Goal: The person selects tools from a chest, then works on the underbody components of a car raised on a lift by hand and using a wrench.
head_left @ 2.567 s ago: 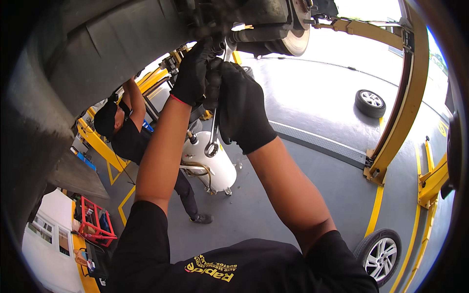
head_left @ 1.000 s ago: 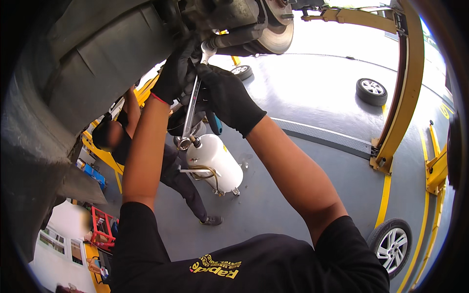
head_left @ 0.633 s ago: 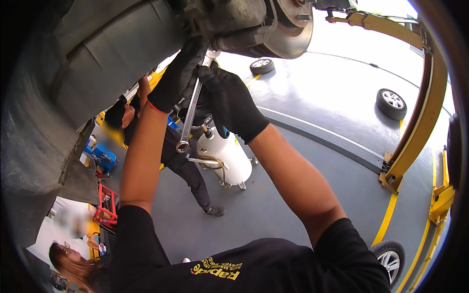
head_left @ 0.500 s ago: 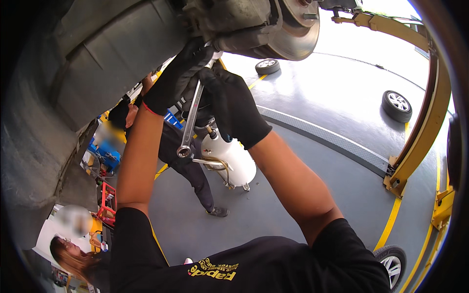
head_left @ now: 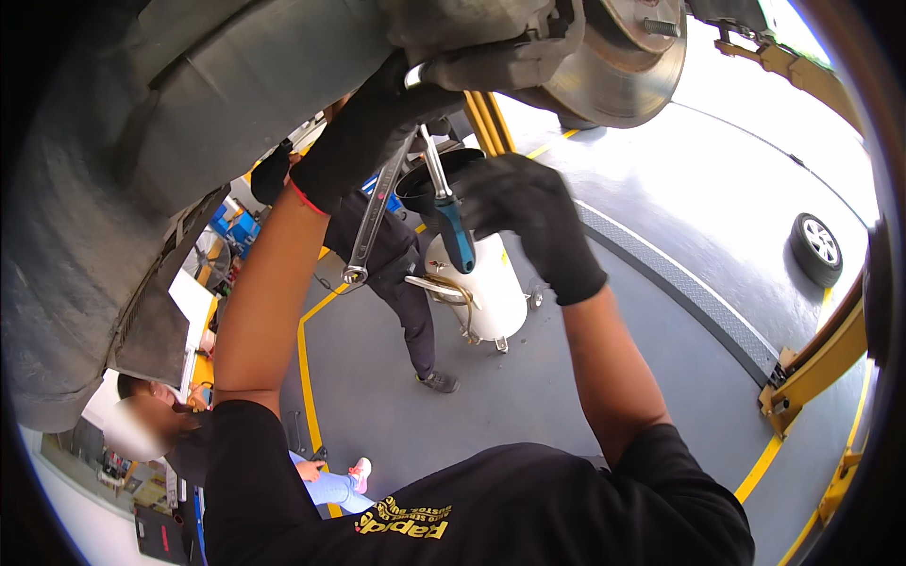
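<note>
My left hand (head_left: 370, 127), in a black glove, is raised under the car and closed around a long combination wrench (head_left: 374, 222). The wrench's ring end hangs below the hand; its upper end is hidden. Beside it a ratchet (head_left: 453, 226) with a teal and black handle points downward, its head hidden behind the left glove. My right hand (head_left: 540, 222), also gloved, is just right of the ratchet handle. Its fingers reach toward the handle, blurred by motion, and look apart with nothing in them. Above both hands are a dark suspension part (head_left: 500, 66) and the brake disc (head_left: 623, 80).
A white wheeled tank (head_left: 491, 292) with a black funnel stands below my hands, a person in dark trousers (head_left: 411, 302) beside it. The wheel-well liner (head_left: 189, 151) fills the left. A yellow lift post (head_left: 821, 368) and a loose wheel (head_left: 816, 247) are at right.
My right hand has come away from the tools and moved right, and the ratchet handle now shows. The left hand stays on the wrench. The whole view has shifted.
</note>
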`<action>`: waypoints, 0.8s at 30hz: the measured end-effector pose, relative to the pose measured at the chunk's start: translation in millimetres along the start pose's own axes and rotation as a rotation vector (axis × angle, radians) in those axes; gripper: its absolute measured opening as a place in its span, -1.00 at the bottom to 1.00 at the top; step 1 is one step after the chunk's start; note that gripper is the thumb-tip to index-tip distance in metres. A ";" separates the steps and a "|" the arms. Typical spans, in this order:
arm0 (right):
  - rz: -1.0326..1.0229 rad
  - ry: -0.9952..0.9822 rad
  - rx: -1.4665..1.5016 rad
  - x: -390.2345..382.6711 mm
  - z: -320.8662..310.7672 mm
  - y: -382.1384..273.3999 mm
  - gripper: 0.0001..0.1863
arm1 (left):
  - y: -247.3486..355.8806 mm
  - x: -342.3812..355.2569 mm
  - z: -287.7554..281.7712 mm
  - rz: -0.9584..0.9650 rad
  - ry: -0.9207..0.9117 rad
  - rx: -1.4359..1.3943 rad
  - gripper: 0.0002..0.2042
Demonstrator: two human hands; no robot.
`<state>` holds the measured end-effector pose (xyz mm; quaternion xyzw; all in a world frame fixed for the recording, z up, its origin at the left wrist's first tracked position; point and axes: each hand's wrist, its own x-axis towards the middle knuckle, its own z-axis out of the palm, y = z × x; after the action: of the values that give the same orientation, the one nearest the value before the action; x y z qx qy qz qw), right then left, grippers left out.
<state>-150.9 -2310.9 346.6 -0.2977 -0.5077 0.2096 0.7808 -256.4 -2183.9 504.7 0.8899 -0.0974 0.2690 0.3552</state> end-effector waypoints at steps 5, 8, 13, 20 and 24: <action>0.037 0.253 0.345 26.1 -12.2 75.3 -0.48 | 14.4 0.5 7.9 -0.184 0.054 0.094 -0.57; 0.201 0.204 -0.049 38.9 53.2 72.5 -0.45 | 2.6 -1.1 8.4 -0.173 0.074 0.055 -0.59; 0.468 -0.016 0.489 44.4 28.6 79.4 -0.46 | 8.8 -1.3 19.4 -0.223 0.185 -0.018 -0.63; 0.361 0.358 0.376 -3.9 -210.2 117.3 -0.40 | 4.5 -7.3 16.9 -0.289 0.250 -0.027 -0.56; 0.243 0.396 0.519 8.7 -214.7 124.6 -0.46 | 4.7 -1.6 19.2 -0.177 0.244 0.045 -0.56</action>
<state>46.5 -2267.9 201.9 -0.1823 -0.2371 0.3614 0.8831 -251.7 -2200.5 495.0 0.8635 0.0315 0.3449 0.3666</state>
